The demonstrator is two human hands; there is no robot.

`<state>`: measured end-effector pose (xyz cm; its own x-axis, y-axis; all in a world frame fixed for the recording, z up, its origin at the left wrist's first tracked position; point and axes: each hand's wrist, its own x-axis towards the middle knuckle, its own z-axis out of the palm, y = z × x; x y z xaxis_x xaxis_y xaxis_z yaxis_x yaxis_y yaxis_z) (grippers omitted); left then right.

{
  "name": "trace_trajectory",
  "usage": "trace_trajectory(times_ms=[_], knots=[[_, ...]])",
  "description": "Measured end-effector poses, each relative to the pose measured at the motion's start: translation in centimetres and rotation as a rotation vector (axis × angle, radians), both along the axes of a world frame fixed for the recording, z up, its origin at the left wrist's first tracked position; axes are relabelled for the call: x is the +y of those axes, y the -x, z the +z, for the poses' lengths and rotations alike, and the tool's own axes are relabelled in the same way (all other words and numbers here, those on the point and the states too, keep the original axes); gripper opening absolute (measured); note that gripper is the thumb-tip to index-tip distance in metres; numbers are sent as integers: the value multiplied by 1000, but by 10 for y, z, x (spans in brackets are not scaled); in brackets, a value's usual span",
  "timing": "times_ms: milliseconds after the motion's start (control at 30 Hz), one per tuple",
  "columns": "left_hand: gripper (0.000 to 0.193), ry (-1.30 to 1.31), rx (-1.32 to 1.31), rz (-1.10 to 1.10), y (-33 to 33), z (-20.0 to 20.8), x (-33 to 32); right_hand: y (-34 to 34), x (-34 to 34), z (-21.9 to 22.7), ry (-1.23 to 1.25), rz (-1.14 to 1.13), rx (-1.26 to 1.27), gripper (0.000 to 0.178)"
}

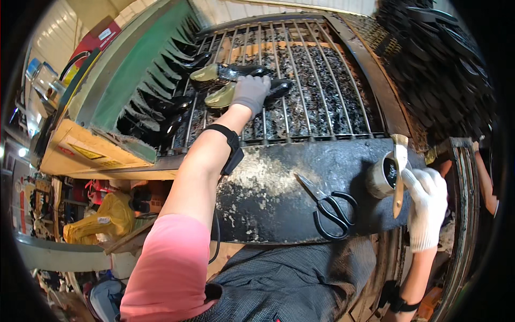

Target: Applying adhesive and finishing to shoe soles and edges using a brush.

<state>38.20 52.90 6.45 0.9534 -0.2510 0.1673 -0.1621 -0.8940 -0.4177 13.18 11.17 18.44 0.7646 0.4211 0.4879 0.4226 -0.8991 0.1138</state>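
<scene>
My left hand [252, 92], in a grey glove, is closed over a black shoe [280, 88] with an olive-yellow lining. The shoe lies across the metal rods of a rack [306, 107]. Just beyond it rests a similar shoe [206, 75], its toe pointing right. My right hand [427, 199], in a white knitted glove, has its fingers closed at a wooden-handled brush [398, 188], bristles up. Beside the brush stands a pale cup [377, 180] with black stuff inside. Black-handled scissors [331, 209] lie on the dark worn ledge [268, 206] between my arms.
Dark strips hang along the green-sided opening [137, 72] at the left, with several black shoes partly under them. Black residue covers the surface below the rods. A tall stack of dark pieces [445, 70] rises at the far right. A yellow bundle [102, 220] lies lower left.
</scene>
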Motion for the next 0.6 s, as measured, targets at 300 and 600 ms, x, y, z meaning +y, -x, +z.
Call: trace_trajectory(times_ms=[300,600], knots=[[81,938,117,-362,151,144,6,64,81,-51,-339,95,436,52],[86,2031,1120,-183,326,78,-66,92,68,-78,15,-149,555,65]])
